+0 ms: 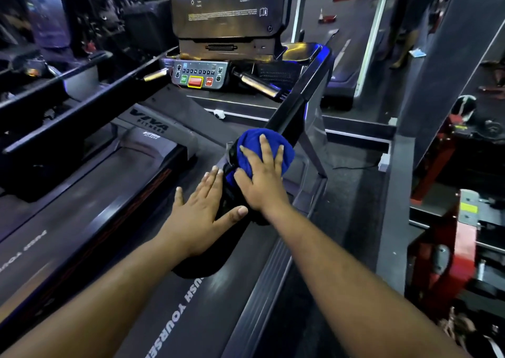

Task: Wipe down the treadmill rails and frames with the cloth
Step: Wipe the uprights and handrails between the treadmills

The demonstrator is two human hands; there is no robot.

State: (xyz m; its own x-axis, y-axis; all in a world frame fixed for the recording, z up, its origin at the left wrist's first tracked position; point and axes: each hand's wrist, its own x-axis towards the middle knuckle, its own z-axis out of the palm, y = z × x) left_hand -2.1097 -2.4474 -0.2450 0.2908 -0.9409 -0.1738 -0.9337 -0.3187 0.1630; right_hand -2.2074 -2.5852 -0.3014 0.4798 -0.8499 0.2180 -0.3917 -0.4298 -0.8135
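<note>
A blue cloth is bunched over the treadmill's black right handrail, which runs from the console toward me. My right hand presses flat on the cloth with its fingers spread. My left hand lies open on the near end of the same rail, just left of the cloth, fingers straight and thumb out to the right. The left handrail runs along the far side of the belt.
The control panel with red and green buttons sits ahead under the console screen. Red gym machines stand at the right, beyond a dark floor strip. A person's legs show at the top right. Another treadmill lies to the left.
</note>
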